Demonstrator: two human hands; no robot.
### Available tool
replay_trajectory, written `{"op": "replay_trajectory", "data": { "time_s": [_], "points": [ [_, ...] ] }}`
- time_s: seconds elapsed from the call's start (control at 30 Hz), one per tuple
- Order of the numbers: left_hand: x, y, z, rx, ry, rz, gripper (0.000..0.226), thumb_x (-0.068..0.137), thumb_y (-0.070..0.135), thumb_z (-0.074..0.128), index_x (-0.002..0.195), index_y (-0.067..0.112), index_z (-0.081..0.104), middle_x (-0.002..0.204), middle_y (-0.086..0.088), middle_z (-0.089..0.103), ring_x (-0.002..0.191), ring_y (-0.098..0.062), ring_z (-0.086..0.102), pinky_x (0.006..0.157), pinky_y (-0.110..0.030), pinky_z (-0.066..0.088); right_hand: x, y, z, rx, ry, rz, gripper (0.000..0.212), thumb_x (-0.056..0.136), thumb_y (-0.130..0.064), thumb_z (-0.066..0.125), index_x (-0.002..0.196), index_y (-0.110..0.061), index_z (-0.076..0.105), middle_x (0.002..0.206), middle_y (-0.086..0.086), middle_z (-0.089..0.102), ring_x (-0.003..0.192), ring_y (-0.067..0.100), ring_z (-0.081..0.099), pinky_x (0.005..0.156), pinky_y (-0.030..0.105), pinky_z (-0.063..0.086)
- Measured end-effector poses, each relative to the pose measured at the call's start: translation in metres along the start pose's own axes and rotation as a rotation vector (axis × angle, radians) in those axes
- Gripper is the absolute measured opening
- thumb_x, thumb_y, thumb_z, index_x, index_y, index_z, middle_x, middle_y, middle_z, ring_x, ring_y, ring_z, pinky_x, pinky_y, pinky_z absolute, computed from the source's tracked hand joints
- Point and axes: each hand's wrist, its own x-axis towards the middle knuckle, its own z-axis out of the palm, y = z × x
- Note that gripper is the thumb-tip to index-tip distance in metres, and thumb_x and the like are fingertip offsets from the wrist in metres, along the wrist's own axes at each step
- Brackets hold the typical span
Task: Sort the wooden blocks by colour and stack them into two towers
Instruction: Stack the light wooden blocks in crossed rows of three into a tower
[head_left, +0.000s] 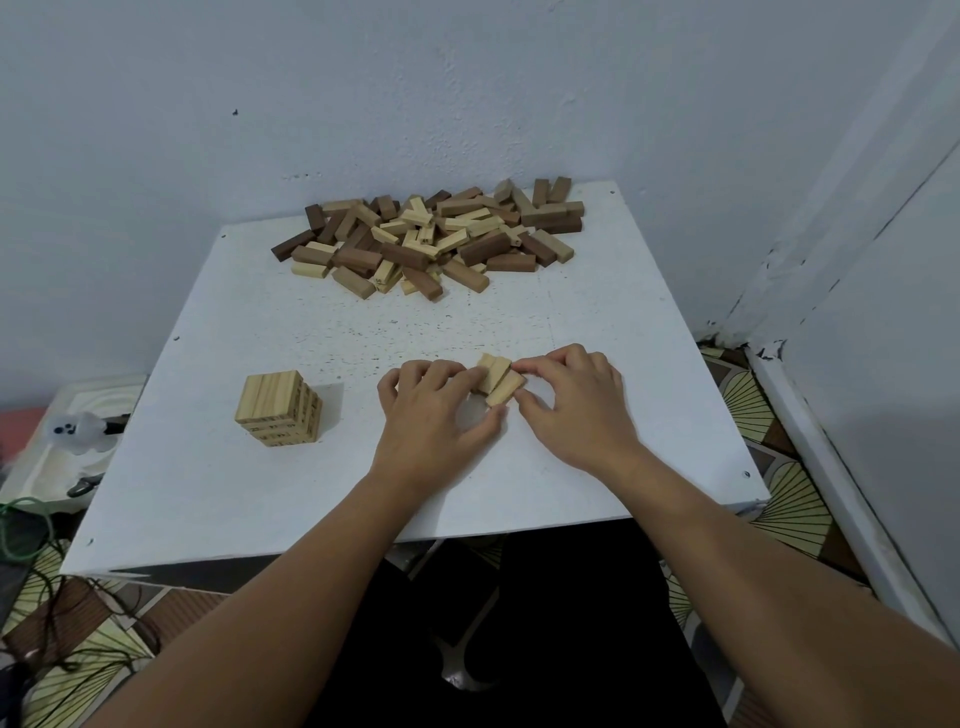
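A loose heap of light and dark wooden blocks (431, 239) lies at the far side of the white table (260, 499). A short tower of light blocks (278, 409) stands at the near left. Between my hands lie a few light blocks (500, 380) side by side, slightly askew. My left hand (431, 410) pinches them from the left with curled fingers and thumb. My right hand (576, 400) pinches them from the right.
Walls close in behind the table and to its right. A white tub with a small white toy (78, 428) sits on the floor at the left, with green cable (21, 525) beside it. Patterned flooring shows around the table.
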Motion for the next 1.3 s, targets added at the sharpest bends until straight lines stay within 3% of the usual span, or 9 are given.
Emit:
{"op": "replay_trajectory", "data": {
  "time_s": [0.2,0.4,0.57,0.7,0.87,1.03,1.3],
  "points": [
    [0.002,0.003,-0.005,-0.061,-0.032,-0.069,0.040,0.081,0.045,0.067,0.121,0.039,0.068,0.122,0.026,0.059,0.121,-0.009,0.041,0.109,-0.034,0.019,-0.002,-0.001,-0.001,-0.008,-0.001,0.001,0.041,0.094,-0.051,0.059,0.134,-0.040,0.059,0.118,-0.013,0.043,0.117,0.016,0.039,0.109,0.031,0.025],
    [0.003,0.006,-0.010,-0.150,-0.052,-0.202,0.060,0.077,0.047,0.070,0.136,0.045,0.056,0.131,0.027,0.042,0.132,-0.007,0.027,0.119,-0.040,0.015,-0.002,-0.001,-0.002,-0.006,0.016,-0.026,0.033,0.091,-0.055,0.061,0.123,-0.046,0.065,0.113,-0.017,0.038,0.114,0.014,0.038,0.104,0.027,0.022],
    [0.007,-0.002,-0.009,-0.220,-0.048,-0.289,0.049,0.073,0.052,0.073,0.122,0.045,0.066,0.125,0.024,0.042,0.129,-0.011,0.025,0.116,-0.046,0.031,-0.001,-0.001,-0.001,-0.018,0.014,-0.039,0.033,0.090,-0.058,0.062,0.121,-0.048,0.066,0.114,-0.017,0.038,0.114,0.013,0.038,0.105,0.029,0.024],
    [0.011,-0.006,-0.010,-0.277,-0.080,-0.303,0.045,0.073,0.048,0.078,0.117,0.045,0.068,0.122,0.023,0.044,0.126,-0.010,0.025,0.111,-0.042,0.038,-0.002,-0.001,-0.002,-0.020,0.023,-0.035,0.033,0.090,-0.057,0.062,0.121,-0.048,0.066,0.114,-0.016,0.039,0.114,0.014,0.039,0.104,0.028,0.023],
    [0.012,-0.010,-0.014,-0.361,-0.115,-0.320,0.069,0.073,0.042,0.083,0.136,0.046,0.054,0.129,0.018,0.037,0.131,-0.012,0.022,0.106,-0.030,0.036,-0.002,-0.002,-0.003,-0.014,0.011,-0.018,0.036,0.090,-0.058,0.063,0.123,-0.045,0.064,0.116,-0.015,0.040,0.114,0.014,0.038,0.101,0.025,0.022],
    [0.012,-0.012,-0.015,-0.384,-0.105,-0.323,0.051,0.071,0.039,0.087,0.115,0.040,0.060,0.121,0.017,0.038,0.126,-0.013,0.026,0.088,-0.012,0.033,-0.002,-0.003,-0.004,-0.009,0.001,-0.011,0.031,0.090,-0.057,0.065,0.117,-0.043,0.066,0.116,-0.014,0.040,0.113,0.013,0.038,0.099,0.024,0.022],
    [0.010,-0.016,-0.012,-0.414,-0.084,-0.313,0.035,0.070,0.039,0.088,0.098,0.037,0.067,0.116,0.020,0.042,0.124,-0.012,0.030,0.093,-0.011,0.031,-0.002,-0.003,-0.004,0.032,0.018,-0.018,0.017,0.089,-0.055,0.068,0.102,-0.044,0.070,0.113,-0.015,0.040,0.107,0.007,0.033,0.101,0.026,0.023]
  ]
}}
